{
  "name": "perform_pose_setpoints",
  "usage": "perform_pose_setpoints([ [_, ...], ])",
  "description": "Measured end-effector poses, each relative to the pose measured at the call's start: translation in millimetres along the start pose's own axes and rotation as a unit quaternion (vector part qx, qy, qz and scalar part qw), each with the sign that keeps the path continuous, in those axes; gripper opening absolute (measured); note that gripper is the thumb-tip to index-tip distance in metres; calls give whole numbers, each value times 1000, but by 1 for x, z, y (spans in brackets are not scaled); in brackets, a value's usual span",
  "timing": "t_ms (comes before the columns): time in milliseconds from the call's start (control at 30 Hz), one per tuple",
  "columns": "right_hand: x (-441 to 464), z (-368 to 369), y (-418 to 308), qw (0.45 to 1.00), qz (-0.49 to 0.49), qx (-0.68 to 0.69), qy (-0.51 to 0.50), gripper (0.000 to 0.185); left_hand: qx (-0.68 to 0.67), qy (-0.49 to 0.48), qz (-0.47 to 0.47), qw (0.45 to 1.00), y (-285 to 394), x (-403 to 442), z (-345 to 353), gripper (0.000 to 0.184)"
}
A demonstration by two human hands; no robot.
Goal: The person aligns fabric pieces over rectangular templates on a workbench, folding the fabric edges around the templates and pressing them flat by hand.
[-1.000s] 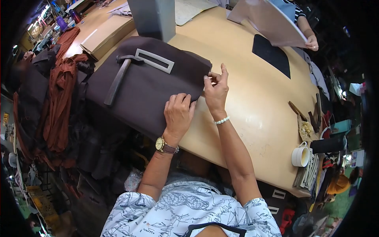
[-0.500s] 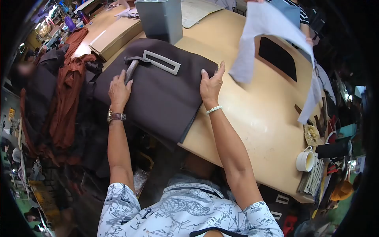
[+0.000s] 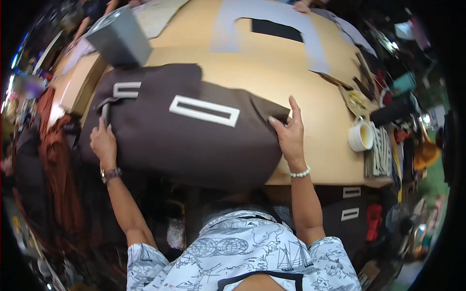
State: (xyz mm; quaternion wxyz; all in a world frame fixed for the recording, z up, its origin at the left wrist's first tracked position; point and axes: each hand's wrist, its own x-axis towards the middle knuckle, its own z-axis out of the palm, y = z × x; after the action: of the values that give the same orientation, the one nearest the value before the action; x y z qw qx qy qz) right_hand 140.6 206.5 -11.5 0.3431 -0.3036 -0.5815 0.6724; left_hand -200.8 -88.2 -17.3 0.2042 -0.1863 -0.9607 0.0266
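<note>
Dark brown leather-like sheets [image 3: 194, 150] lie across the near left of the table. On the upper sheet is a white rectangular frame-shaped strip [image 3: 234, 119] with a long slot. A second white frame [image 3: 127, 86] shows farther left, partly covered. My left hand [image 3: 103, 143] is closed around the handle of a hammer [image 3: 105, 114], resting over the left side of the sheets. My right hand [image 3: 292, 140] grips the right edge of the upper sheet, thumb on top and index finger pointing up; its other fingers are partly hidden.
A grey metal bin [image 3: 121, 39] stands behind the sheets, beside a cardboard box [image 3: 80, 85]. A white cup [image 3: 360, 136] sits at the table's right edge near stacked strips [image 3: 380, 155]. Across the table, a co-worker's hand [image 3: 302, 7] is by a pale cut-out sheet [image 3: 315, 46].
The upper sheet now spreads farther right in my right hand, showing another white frame. My left hand, with the hammer, appears farther left. The co-worker's pale sheet has come down onto the table.
</note>
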Motion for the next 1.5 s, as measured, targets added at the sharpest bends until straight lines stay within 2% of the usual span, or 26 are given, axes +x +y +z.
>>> perform_pose_setpoints([
  [33,-9,-19,5,999,-22,-25,30,72,-15,5,2,1000,12,-4,-7,40],
  [133,-32,-79,20,993,-31,-90,75,72,-50,149,139,978,73,-18,-37,41],
  [167,-36,-105,32,982,-62,-155,88,74,-114,76,168,976,101,-26,-60,43],
  [200,-42,-116,25,982,-59,-157,93,74,-175,0,196,965,130,-39,-80,44],
  [300,-55,-148,11,980,-53,-168,96,76,-253,-4,381,890,195,-84,-82,53],
  [333,-54,-167,14,962,-68,-244,104,76,-277,-16,429,859,209,-99,-73,55],
  [400,-48,-196,14,908,-94,-391,119,76,-305,-90,452,833,225,-127,-63,60],
  [433,-42,-203,11,826,-223,-501,132,76,-283,-141,454,833,228,-140,-61,64],
  [533,-32,-203,-14,783,-129,-596,123,73,-305,-145,411,847,231,-168,-72,66],
  [567,-23,-207,-6,745,-234,-615,111,68,-302,-147,399,853,230,-177,-77,67],
  [667,-8,-212,10,663,-253,-702,56,62,-296,-147,371,868,231,-196,-86,68],
  [700,-9,-205,3,639,-224,-735,48,60,-297,-147,365,870,232,-198,-86,68],
  [800,-18,-194,-35,585,-334,-726,141,58,-295,-156,355,873,233,-201,-83,70],
  [833,-19,-201,-40,599,-292,-724,178,52,-291,-159,356,874,233,-201,-84,71],
  [933,-27,-234,-69,555,-184,-788,193,50,-277,-167,363,874,233,-201,-83,72],
  [967,-29,-245,-70,572,-110,-791,187,61,-273,-167,364,874,234,-201,-83,72],
  [1100,-23,-258,-75,565,87,-811,123,80,-266,-168,362,877,234,-201,-85,72],
  [1233,-17,-264,-72,589,107,-792,115,73,-277,-143,365,877,234,-200,-83,72],
  [1300,-17,-261,-82,605,110,-779,124,68,-277,-125,378,875,232,-190,-93,63],
  [1400,-29,-274,-80,600,-91,-750,262,54,-323,-101,388,857,233,-170,-88,49],
  [1433,-36,-275,-80,601,-103,-745,270,34,-346,-94,391,847,233,-164,-84,45],
  [1500,-48,-272,-78,575,-59,-784,227,29,-371,-99,379,842,234,-157,-75,39],
])
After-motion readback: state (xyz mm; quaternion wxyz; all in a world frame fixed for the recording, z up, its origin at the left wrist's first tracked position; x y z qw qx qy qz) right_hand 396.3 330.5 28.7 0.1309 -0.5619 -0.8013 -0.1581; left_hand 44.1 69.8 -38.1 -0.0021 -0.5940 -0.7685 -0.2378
